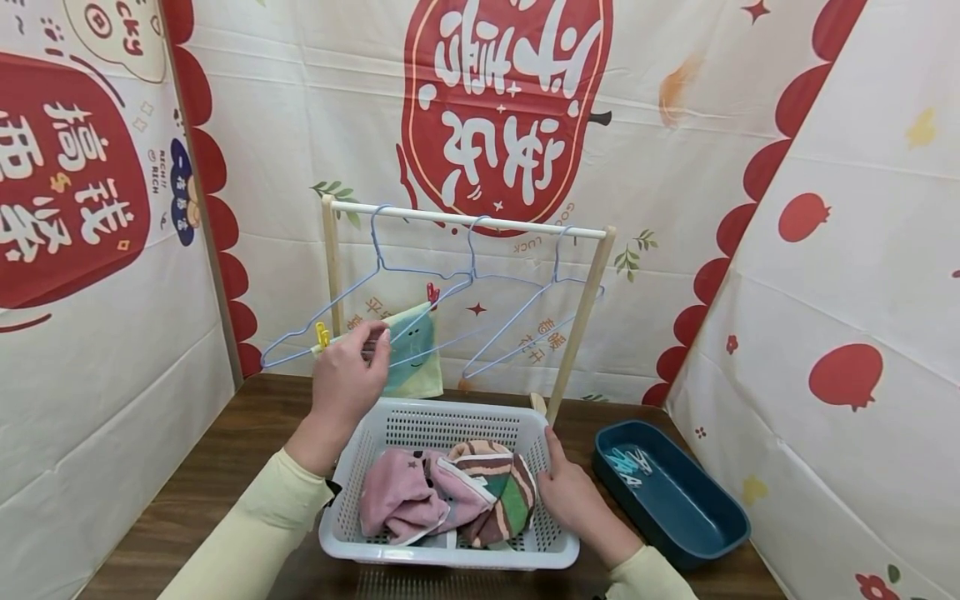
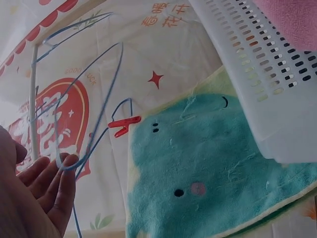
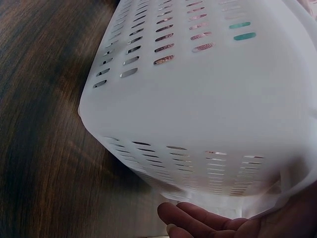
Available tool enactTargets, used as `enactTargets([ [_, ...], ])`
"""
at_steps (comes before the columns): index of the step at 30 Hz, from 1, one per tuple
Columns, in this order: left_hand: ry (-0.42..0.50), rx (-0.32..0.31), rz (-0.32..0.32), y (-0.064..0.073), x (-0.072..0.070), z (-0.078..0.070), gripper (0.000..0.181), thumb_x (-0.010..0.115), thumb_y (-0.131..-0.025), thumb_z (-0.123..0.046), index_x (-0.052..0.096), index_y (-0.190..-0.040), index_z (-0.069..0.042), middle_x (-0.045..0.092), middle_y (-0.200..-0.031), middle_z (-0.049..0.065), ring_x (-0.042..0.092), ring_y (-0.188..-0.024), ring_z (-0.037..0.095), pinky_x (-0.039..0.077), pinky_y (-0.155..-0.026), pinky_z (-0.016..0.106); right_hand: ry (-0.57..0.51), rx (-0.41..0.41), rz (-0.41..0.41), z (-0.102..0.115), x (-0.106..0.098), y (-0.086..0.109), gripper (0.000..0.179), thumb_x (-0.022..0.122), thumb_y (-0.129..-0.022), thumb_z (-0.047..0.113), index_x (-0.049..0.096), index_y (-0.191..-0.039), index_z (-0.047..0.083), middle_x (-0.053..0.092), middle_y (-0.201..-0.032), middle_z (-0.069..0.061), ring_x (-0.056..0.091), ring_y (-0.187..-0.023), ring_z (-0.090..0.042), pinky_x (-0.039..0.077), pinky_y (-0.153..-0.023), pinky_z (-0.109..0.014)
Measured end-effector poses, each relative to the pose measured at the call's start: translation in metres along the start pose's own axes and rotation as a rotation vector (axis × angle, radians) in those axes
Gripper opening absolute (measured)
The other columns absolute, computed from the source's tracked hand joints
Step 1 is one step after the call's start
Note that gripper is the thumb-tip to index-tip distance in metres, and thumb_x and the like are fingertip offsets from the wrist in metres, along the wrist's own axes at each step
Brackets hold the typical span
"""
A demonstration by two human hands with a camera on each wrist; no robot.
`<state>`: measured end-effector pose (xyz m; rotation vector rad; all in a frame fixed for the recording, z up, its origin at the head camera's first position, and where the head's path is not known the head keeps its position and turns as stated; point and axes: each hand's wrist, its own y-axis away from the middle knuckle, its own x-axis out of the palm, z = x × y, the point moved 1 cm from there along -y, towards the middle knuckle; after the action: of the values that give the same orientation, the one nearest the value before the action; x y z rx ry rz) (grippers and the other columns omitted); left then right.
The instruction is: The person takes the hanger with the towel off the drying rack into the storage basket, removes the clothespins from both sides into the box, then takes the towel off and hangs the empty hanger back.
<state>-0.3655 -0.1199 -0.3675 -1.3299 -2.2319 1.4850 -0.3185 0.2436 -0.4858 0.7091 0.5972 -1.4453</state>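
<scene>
My left hand is raised at the rack, its slightly bent fingertips touching the end of a blue wire hanger; thumb and fingers stand apart. Behind it, a small teal towel with a cartoon face hangs from the left hanger, held by a yellow clothespin and a red clothespin. With the thumb over the rim and fingers beneath, my right hand grips the right side of a white plastic basket. Inside lie a pink cloth and a brown-green striped cloth.
The hangers hang on a white bar between wooden posts. Right of the basket, a dark blue tray holds several teal and white clothespins. Printed cloth encloses the brown wooden table at the back and sides.
</scene>
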Motion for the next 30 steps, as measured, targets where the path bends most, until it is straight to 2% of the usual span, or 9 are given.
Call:
enactTargets([
  [3, 0.007, 0.014, -0.04, -0.004, -0.011, 0.002, 0.022, 0.068, -0.109, -0.021, 0.077, -0.119, -0.003, 0.08, -0.111, 0.013, 0.079, -0.096, 0.033, 0.067, -0.08, 0.053, -0.001, 0.004, -0.001, 0.0, 0.0, 0.0, 0.077, 0.056, -0.114, 0.025, 0.014, -0.179, 0.023, 0.049, -0.161, -0.035, 0.077, -0.106, -0.042, 0.069, -0.067, -0.054],
  [6, -0.007, 0.05, -0.093, -0.011, -0.025, 0.007, 0.018, 0.069, -0.106, -0.015, 0.076, -0.115, -0.001, 0.076, -0.109, 0.014, 0.075, -0.099, 0.035, 0.063, -0.083, 0.055, 0.005, -0.006, 0.0, -0.001, 0.0, -0.001, 0.078, 0.056, -0.114, 0.025, 0.014, -0.179, 0.022, 0.051, -0.16, -0.035, 0.077, -0.107, -0.042, 0.069, -0.069, -0.055],
  [9, -0.033, 0.071, -0.126, -0.018, -0.04, 0.018, 0.018, 0.069, -0.104, -0.013, 0.074, -0.114, 0.001, 0.073, -0.11, 0.017, 0.071, -0.103, 0.039, 0.059, -0.085, 0.058, 0.007, -0.018, 0.002, -0.002, 0.0, -0.001, 0.077, 0.055, -0.114, 0.025, 0.013, -0.179, 0.02, 0.052, -0.159, -0.035, 0.077, -0.108, -0.042, 0.069, -0.071, -0.056],
  [11, -0.05, 0.062, -0.132, -0.021, -0.05, 0.027, 0.02, 0.069, -0.103, -0.012, 0.073, -0.117, 0.003, 0.072, -0.114, 0.02, 0.069, -0.106, 0.041, 0.057, -0.088, 0.06, 0.004, -0.019, 0.005, -0.002, 0.0, -0.001, 0.078, 0.055, -0.114, 0.025, 0.013, -0.179, 0.021, 0.052, -0.159, -0.035, 0.077, -0.109, -0.042, 0.069, -0.072, -0.056],
  [15, -0.095, 0.009, -0.101, -0.024, -0.067, 0.043, 0.025, 0.069, -0.104, -0.013, 0.071, -0.123, 0.003, 0.068, -0.122, 0.022, 0.066, -0.113, 0.044, 0.054, -0.091, 0.064, -0.007, -0.011, 0.008, -0.002, -0.001, -0.001, 0.078, 0.055, -0.115, 0.027, 0.012, -0.179, 0.022, 0.049, -0.162, -0.034, 0.077, -0.11, -0.043, 0.069, -0.07, -0.055],
  [18, -0.105, -0.028, -0.054, -0.024, -0.075, 0.055, 0.027, 0.07, -0.106, -0.015, 0.069, -0.127, 0.002, 0.065, -0.126, 0.022, 0.064, -0.117, 0.043, 0.054, -0.094, 0.065, -0.01, -0.007, 0.01, -0.002, -0.001, -0.002, 0.078, 0.055, -0.115, 0.027, 0.012, -0.179, 0.023, 0.05, -0.161, -0.035, 0.078, -0.106, -0.042, 0.069, -0.068, -0.054],
  [26, -0.049, -0.088, 0.083, -0.014, -0.078, 0.082, 0.031, 0.066, -0.112, -0.023, 0.067, -0.132, 0.001, 0.066, -0.124, 0.021, 0.069, -0.113, 0.043, 0.059, -0.098, 0.065, -0.002, -0.013, 0.006, -0.004, 0.0, -0.002, 0.078, 0.055, -0.115, 0.027, 0.012, -0.179, 0.022, 0.051, -0.16, -0.035, 0.078, -0.106, -0.042, 0.069, -0.069, -0.054],
  [28, -0.035, -0.107, 0.097, -0.01, -0.076, 0.087, 0.033, 0.065, -0.113, -0.024, 0.068, -0.134, 0.0, 0.068, -0.124, 0.021, 0.07, -0.112, 0.042, 0.061, -0.099, 0.063, -0.003, -0.016, 0.008, -0.004, 0.0, -0.003, 0.077, 0.055, -0.115, 0.027, 0.012, -0.179, 0.022, 0.051, -0.16, -0.035, 0.078, -0.104, -0.041, 0.069, -0.068, -0.053],
  [30, -0.015, -0.129, 0.096, -0.007, -0.074, 0.091, 0.034, 0.065, -0.113, -0.026, 0.069, -0.138, -0.003, 0.071, -0.126, 0.02, 0.073, -0.112, 0.041, 0.064, -0.099, 0.049, -0.006, -0.019, 0.008, -0.004, 0.0, -0.003, 0.077, 0.055, -0.115, 0.027, 0.012, -0.179, 0.022, 0.051, -0.159, -0.035, 0.078, -0.102, -0.04, 0.069, -0.066, -0.052],
])
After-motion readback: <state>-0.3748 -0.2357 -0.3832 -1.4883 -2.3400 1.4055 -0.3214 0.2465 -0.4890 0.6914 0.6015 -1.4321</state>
